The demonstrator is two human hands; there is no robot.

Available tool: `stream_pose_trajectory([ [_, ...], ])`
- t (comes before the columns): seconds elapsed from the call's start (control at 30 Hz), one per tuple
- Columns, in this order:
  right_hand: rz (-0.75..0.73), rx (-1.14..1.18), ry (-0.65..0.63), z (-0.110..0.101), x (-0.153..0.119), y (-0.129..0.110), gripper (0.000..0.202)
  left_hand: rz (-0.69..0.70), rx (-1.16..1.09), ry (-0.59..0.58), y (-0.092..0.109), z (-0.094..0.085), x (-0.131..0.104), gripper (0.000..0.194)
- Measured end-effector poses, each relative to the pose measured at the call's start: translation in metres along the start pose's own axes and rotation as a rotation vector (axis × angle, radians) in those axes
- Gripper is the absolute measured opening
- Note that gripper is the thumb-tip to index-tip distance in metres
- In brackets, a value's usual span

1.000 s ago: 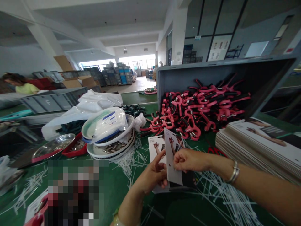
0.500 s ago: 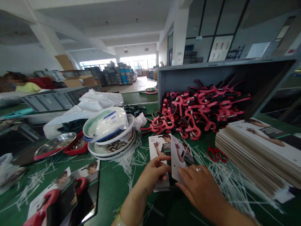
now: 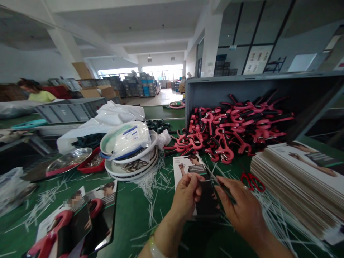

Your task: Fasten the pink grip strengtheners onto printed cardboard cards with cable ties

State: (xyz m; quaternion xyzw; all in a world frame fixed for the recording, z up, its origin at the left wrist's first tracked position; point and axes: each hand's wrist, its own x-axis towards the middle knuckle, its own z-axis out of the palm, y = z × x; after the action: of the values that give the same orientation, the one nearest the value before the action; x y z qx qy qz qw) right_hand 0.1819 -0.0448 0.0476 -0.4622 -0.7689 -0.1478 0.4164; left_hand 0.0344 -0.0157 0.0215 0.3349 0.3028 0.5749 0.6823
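My left hand (image 3: 188, 191) pinches a thin white plastic tie (image 3: 206, 180) between thumb and forefinger. Opposite it, my right hand (image 3: 239, 204) has thumb and forefinger apart, near the tie's other end; contact there is hard to make out. Under both hands lies a printed packaging card (image 3: 204, 204) on the green table, showing a picture of a person and dark panels. Beyond it, red and black hand grip exercisers (image 3: 212, 129) are heaped in and in front of a tipped grey crate (image 3: 228, 86).
At right stands a tall stack of cards (image 3: 285, 190), with red scissors (image 3: 252, 182) beside it. Loose white ties (image 3: 276, 218) litter the table. Stacked plates (image 3: 131, 175) hold metal parts. Carded grippers (image 3: 64, 229) lie front left. A person (image 3: 40, 93) is far left.
The card that was tilted up between my hands now lies flat. My left hand has come to hold a white tie. My right hand has moved right, and the view has shifted slightly.
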Motion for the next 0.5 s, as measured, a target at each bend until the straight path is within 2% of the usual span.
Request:
stream_pose_trajectory([
  [0.1,0.124,0.022,-0.012,0.000,-0.001,0.001,0.026,-0.044,-0.097,-0.066,-0.004,0.011,0.006,0.042],
  [0.23,0.245,0.028,-0.021,-0.003,-0.001,0.006,0.029,-0.133,-0.020,-0.172,0.000,0.021,0.011,0.043],
  [0.5,0.373,0.085,-0.042,-0.004,-0.005,0.006,0.030,-0.265,0.031,-0.180,0.013,0.027,0.011,0.040],
])
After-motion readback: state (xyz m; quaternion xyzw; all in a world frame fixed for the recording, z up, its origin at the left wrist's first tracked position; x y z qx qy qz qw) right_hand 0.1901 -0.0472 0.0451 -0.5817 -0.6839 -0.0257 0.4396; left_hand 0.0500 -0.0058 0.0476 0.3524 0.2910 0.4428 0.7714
